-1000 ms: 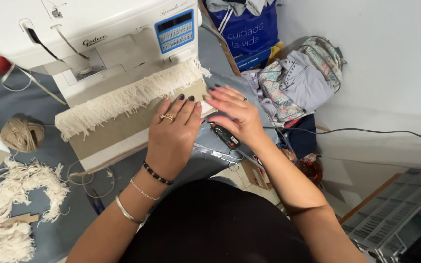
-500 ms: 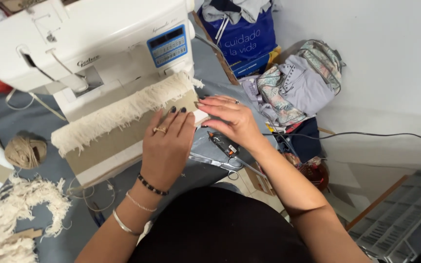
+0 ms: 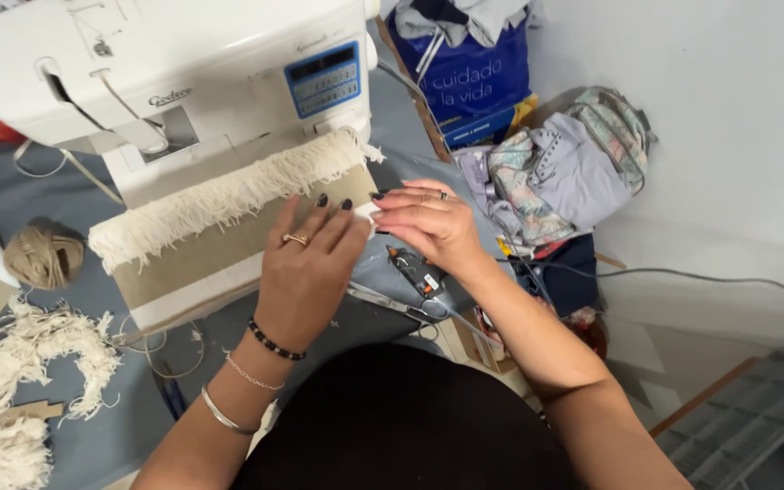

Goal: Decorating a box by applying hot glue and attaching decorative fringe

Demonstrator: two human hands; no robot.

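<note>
A tan fabric strip with a cream fringe along its far edge lies under a white sewing machine. My left hand rests flat on the strip's right part, fingers spread, a ring on one finger. My right hand pinches the strip's right end between fingertips. Both wrists reach in from below, the left one wearing bracelets.
Scissors and a small black-and-orange tool lie on the grey table by my right wrist. A twine ball and loose cream fringe sit left. A blue bag and folded clothes lie at right.
My view has shifted, so the machine and strip sit lower and more central. My right hand has drawn in to the strip's right end; the left hand stays flat on it.
</note>
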